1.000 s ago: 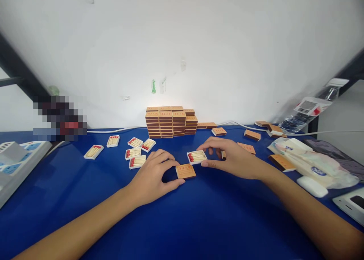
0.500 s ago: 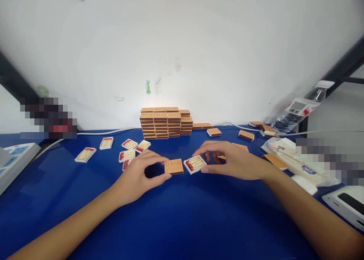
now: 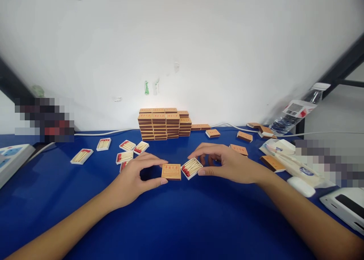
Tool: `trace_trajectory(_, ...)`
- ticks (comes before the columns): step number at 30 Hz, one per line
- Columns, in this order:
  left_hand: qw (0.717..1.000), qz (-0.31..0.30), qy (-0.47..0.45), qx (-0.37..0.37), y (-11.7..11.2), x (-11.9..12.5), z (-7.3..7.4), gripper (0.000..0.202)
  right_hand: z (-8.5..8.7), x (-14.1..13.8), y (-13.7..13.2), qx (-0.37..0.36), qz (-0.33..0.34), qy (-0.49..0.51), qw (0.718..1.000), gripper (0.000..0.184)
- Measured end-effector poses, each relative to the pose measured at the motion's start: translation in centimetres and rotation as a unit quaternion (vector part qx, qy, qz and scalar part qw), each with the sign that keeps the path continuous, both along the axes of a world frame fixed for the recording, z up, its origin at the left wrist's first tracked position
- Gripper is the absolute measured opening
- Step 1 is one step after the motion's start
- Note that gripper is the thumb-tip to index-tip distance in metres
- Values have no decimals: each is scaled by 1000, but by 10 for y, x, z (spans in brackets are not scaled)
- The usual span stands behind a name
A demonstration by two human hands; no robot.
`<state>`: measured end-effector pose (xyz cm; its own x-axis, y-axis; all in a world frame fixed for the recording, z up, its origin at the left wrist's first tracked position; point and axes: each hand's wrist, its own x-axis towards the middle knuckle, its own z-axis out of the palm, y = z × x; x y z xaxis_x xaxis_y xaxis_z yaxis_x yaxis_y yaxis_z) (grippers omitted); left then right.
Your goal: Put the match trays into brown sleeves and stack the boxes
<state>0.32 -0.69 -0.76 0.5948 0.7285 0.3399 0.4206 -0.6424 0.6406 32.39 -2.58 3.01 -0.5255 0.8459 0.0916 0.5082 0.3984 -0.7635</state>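
Observation:
My left hand (image 3: 136, 178) pinches an orange matchbox sleeve (image 3: 171, 172) between thumb and fingers, its printed face up. Just to the right, my right hand (image 3: 224, 163) grips a white matchbox tray (image 3: 192, 168) full of red-tipped matches. The tray lies at a slant, one corner close to the sleeve's right end; whether they touch I cannot tell. Several more filled trays (image 3: 124, 157) lie beyond my left hand, one of them partly hidden by it. Behind my right hand sits another orange matchbox (image 3: 239, 150).
Against the wall rises a stack of matchboxes (image 3: 159, 125). Loose matchboxes (image 3: 213, 133) are scattered at the back right. A plastic bottle (image 3: 298, 108) leans at the far right, above a clear packet (image 3: 301, 169) and a white case (image 3: 300, 186). A power strip (image 3: 15, 163) stands at the left edge.
The sleeve has turned slightly so its print faces me more squarely. The tray has tilted further round beside it. The whole view has shifted a little.

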Motion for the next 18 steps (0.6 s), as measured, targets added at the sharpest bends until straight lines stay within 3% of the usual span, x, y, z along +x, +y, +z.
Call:
trace_trajectory(12,1000,-14,-4,-10,-1,-1,4,38,3,-5,-3,-6,-4,10,1000,38)
trace_trajectory(18,1000,-5,-15,-5,-2,1,6,33,-5,-12,-6,32,-60,46,997,36)
